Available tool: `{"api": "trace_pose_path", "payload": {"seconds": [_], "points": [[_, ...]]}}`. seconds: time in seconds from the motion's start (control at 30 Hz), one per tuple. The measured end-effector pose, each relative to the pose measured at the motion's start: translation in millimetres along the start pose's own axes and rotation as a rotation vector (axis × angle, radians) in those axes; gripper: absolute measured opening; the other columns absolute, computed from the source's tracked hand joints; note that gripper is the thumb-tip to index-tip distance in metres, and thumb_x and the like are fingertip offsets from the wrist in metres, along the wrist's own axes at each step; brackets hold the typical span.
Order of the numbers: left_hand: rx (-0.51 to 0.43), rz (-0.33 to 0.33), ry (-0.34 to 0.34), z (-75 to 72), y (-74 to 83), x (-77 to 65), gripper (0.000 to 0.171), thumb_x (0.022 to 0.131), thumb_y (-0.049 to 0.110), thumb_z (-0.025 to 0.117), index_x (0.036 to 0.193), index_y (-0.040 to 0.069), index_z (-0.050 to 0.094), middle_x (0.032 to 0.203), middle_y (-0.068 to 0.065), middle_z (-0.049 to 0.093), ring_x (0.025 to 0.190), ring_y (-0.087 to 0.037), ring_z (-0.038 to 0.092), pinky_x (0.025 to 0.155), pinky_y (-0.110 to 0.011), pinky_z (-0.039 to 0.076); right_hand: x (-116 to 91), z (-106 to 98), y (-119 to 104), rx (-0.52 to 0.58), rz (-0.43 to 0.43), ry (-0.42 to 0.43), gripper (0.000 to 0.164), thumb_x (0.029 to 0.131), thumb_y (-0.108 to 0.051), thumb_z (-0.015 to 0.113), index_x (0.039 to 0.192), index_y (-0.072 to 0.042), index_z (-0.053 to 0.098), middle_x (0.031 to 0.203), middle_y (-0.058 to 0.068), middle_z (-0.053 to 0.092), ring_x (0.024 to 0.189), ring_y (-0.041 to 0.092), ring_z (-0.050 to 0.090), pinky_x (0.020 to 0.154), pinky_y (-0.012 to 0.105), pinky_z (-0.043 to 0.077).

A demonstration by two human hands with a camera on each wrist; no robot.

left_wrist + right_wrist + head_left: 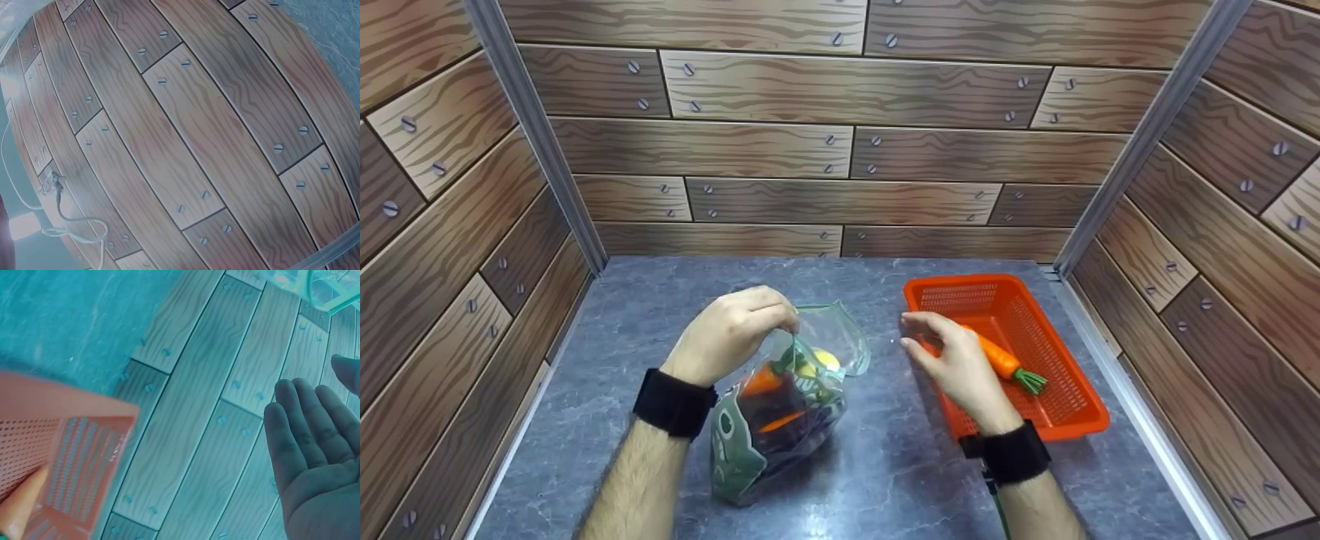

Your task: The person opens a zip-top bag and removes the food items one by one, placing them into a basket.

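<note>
My left hand (pixel 739 330) pinches the upper edge of a clear plastic bag (pixel 739 450) with green print, which stands on the table with its mouth apart. Through the bag show orange pieces, something dark, and a yellow round thing (pixel 823 363) near the opening. Over the left side of an orange-red plastic basket (pixel 1057 360) is my right hand (pixel 960 367), its fingers extended and holding nothing; in the right wrist view the palm (pixel 326 495) is bare. A carrot (pixel 997 356) with a green top lies in the basket, partly hidden behind that hand.
The grey marbled table (pixel 885 465) is enclosed by wood-print panels (pixel 840 150) at the back and both sides. Metal posts (pixel 547 142) stand in the back corners. A cable (pixel 84 222) hangs by the panel in the left wrist view.
</note>
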State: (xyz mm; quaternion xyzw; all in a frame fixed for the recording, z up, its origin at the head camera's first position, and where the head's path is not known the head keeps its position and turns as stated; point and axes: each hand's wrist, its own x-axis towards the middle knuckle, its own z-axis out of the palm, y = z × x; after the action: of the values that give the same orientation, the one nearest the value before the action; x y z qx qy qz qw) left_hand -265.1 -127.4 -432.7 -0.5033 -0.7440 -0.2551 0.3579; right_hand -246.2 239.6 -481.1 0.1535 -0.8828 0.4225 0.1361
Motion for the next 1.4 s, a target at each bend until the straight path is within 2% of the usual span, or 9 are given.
{"api": "trace_pose_path", "payload": {"seconds": [0.23, 0.4, 0.63, 0.9, 1.1, 1.23, 1.4], "points": [[-0.005, 0.007, -0.004, 1.0, -0.1, 0.0, 0.023, 0.095, -0.012, 0.085, 0.098, 0.011, 0.08, 0.099, -0.001, 0.084, 0.094, -0.017, 0.081, 0.086, -0.028, 0.072, 8.7, 7.0, -18.1, -0.024, -0.052, -0.076, 0.041, 0.108, -0.012, 0.087, 0.147, -0.008, 0.079, 0.143, 0.013, 0.084, 0.134, 0.034, 0.081, 0.118, 0.055, 0.069], [-0.007, 0.008, -0.008, 1.0, -0.5, -0.4, 0.02, 0.099, -0.009, 0.083, 0.098, 0.011, 0.081, 0.099, -0.001, 0.084, 0.094, -0.018, 0.082, 0.087, -0.027, 0.072, 13.2, 14.8, -27.3, -0.045, -0.133, -0.126, 0.038, 0.108, -0.015, 0.086, 0.145, -0.009, 0.08, 0.141, 0.012, 0.085, 0.134, 0.033, 0.081, 0.119, 0.054, 0.069], [-0.007, 0.007, -0.005, 0.8, -0.1, -1.1, 0.021, 0.097, -0.009, 0.084, 0.099, 0.012, 0.081, 0.1, 0.0, 0.084, 0.095, -0.018, 0.082, 0.087, -0.028, 0.072, 19.2, 31.4, -33.9, -0.023, -0.201, -0.211, 0.035, 0.109, -0.014, 0.085, 0.142, -0.006, 0.081, 0.14, 0.013, 0.085, 0.131, 0.032, 0.082, 0.118, 0.051, 0.07], [-0.012, 0.006, -0.01, 2.2, 1.3, -1.3, 0.019, 0.1, -0.008, 0.083, 0.099, 0.011, 0.08, 0.101, -0.001, 0.085, 0.094, -0.017, 0.082, 0.085, -0.028, 0.072, 23.7, 49.7, -36.6, -0.108, -0.251, -0.315, 0.035, 0.109, -0.014, 0.085, 0.143, -0.009, 0.081, 0.14, 0.011, 0.085, 0.13, 0.031, 0.083, 0.113, 0.049, 0.072], [-0.02, 0.006, -0.013, 2.1, 2.4, -0.1, 0.02, 0.098, -0.008, 0.083, 0.099, 0.011, 0.08, 0.1, -0.001, 0.084, 0.094, -0.018, 0.082, 0.084, -0.028, 0.072, 27.7, 61.6, -37.0, -0.144, -0.266, -0.406, 0.035, 0.108, -0.007, 0.084, 0.143, -0.006, 0.081, 0.137, 0.016, 0.086, 0.126, 0.035, 0.084, 0.109, 0.05, 0.073], [-0.013, 0.009, -0.018, 1.8, 3.5, 0.9, 0.022, 0.095, -0.01, 0.085, 0.097, 0.012, 0.079, 0.099, -0.001, 0.084, 0.093, -0.017, 0.081, 0.084, -0.027, 0.072, 29.6, 66.4, -39.2, -0.171, -0.252, -0.465, 0.036, 0.107, -0.008, 0.085, 0.143, -0.006, 0.081, 0.137, 0.015, 0.087, 0.124, 0.035, 0.084, 0.109, 0.053, 0.073], [0.003, 0.011, -0.022, 3.1, 5.3, 1.3, 0.029, 0.091, -0.015, 0.087, 0.096, 0.013, 0.079, 0.098, 0.0, 0.083, 0.094, -0.015, 0.081, 0.085, -0.027, 0.072, 31.0, 72.3, -41.7, -0.226, -0.224, -0.505, 0.041, 0.102, -0.001, 0.084, 0.143, -0.005, 0.081, 0.136, 0.015, 0.087, 0.123, 0.036, 0.084, 0.109, 0.057, 0.072]]}}
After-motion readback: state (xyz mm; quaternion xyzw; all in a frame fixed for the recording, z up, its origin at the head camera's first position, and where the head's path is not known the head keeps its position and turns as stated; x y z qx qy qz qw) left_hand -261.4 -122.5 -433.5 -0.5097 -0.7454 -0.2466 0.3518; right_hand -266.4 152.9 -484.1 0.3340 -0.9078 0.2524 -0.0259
